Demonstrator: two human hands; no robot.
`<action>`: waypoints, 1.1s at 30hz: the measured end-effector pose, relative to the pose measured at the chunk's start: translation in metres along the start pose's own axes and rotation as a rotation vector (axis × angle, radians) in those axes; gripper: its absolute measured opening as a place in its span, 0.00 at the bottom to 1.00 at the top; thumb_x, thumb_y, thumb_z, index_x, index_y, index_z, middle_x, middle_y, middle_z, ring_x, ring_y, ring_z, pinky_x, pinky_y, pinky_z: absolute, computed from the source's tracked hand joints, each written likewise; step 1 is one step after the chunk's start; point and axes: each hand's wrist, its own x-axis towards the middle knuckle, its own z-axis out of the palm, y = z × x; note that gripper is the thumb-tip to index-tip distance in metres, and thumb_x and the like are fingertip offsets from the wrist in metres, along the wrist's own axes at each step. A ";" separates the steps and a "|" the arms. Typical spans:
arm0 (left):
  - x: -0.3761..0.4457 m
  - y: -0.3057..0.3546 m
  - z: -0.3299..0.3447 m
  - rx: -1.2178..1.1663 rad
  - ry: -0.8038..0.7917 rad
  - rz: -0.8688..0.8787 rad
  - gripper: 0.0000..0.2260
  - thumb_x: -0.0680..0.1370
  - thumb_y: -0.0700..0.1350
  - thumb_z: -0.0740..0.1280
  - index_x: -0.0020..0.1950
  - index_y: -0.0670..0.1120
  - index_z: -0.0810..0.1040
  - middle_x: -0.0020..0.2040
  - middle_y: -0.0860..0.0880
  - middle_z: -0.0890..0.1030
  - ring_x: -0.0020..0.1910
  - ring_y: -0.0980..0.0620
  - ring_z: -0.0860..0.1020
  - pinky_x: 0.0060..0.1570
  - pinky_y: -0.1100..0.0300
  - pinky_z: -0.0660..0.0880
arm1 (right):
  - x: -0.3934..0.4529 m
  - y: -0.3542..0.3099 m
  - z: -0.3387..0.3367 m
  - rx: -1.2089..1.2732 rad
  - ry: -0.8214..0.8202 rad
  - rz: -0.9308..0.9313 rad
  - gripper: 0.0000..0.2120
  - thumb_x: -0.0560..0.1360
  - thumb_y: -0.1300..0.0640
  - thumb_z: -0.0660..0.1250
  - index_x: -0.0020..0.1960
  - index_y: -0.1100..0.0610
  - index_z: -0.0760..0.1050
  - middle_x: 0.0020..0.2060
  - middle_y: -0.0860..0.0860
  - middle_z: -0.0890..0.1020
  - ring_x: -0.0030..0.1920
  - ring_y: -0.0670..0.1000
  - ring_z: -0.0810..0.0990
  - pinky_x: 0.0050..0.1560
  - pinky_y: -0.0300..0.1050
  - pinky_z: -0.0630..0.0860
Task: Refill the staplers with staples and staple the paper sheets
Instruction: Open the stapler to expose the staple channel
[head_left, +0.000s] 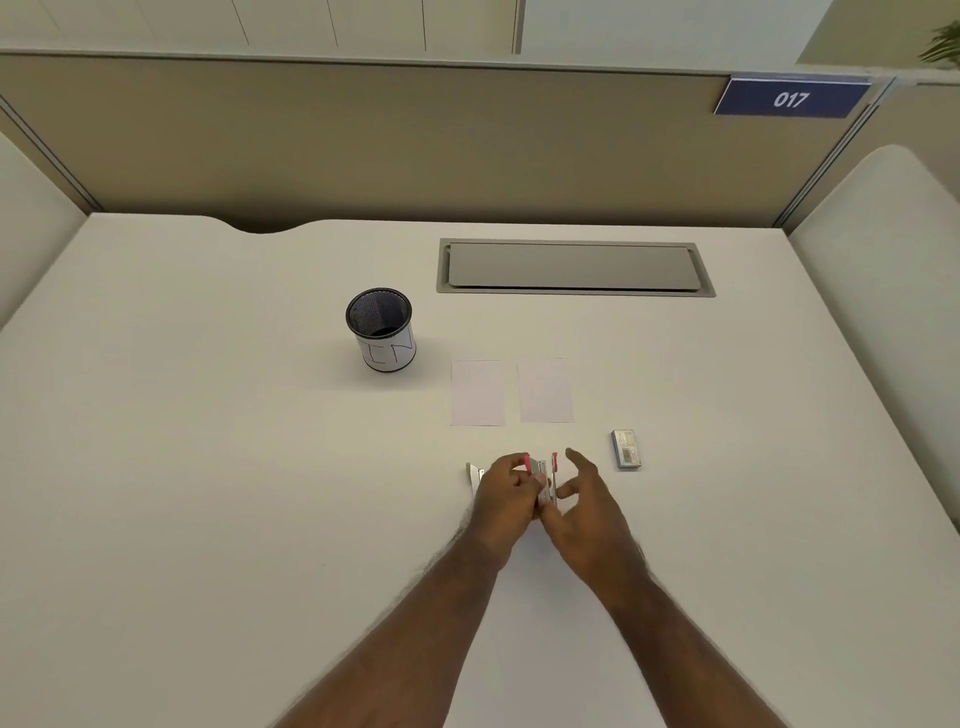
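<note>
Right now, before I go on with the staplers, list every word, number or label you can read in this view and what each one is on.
"017": white digits on the blue sign fixed to the partition top, far right.
"IN": hand-drawn letters on the white paper wrap of the black mesh cup; faint, so only likely.
Staple box: carries print and what looks like a barcode, too small to read.
Paper sheets: no text visible.
Stapler in the hands: no readable marking.

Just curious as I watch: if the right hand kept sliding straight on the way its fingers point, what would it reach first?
Probably the right paper sheet. The right hand points away and slightly left, beside the stapler; the staple box lies off to its right. Depth is hard to judge.
</note>
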 end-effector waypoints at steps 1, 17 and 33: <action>0.000 0.002 -0.002 -0.031 -0.021 -0.002 0.11 0.79 0.38 0.64 0.62 0.45 0.75 0.53 0.41 0.83 0.46 0.47 0.83 0.47 0.53 0.82 | 0.005 0.002 -0.004 0.111 -0.034 0.036 0.30 0.75 0.49 0.66 0.74 0.44 0.57 0.50 0.43 0.77 0.40 0.46 0.82 0.42 0.46 0.80; -0.008 0.003 -0.009 -0.202 -0.325 -0.027 0.13 0.80 0.39 0.66 0.64 0.40 0.75 0.55 0.38 0.82 0.49 0.44 0.82 0.53 0.48 0.79 | 0.024 -0.011 -0.036 0.175 -0.109 0.081 0.06 0.70 0.53 0.72 0.45 0.50 0.78 0.38 0.48 0.82 0.38 0.50 0.83 0.39 0.49 0.84; -0.010 0.001 -0.014 -0.236 -0.346 -0.027 0.12 0.79 0.36 0.66 0.62 0.38 0.76 0.54 0.40 0.82 0.49 0.46 0.83 0.49 0.53 0.81 | 0.028 -0.022 -0.044 0.078 -0.180 0.112 0.03 0.70 0.54 0.70 0.39 0.52 0.79 0.32 0.51 0.83 0.33 0.50 0.84 0.39 0.51 0.84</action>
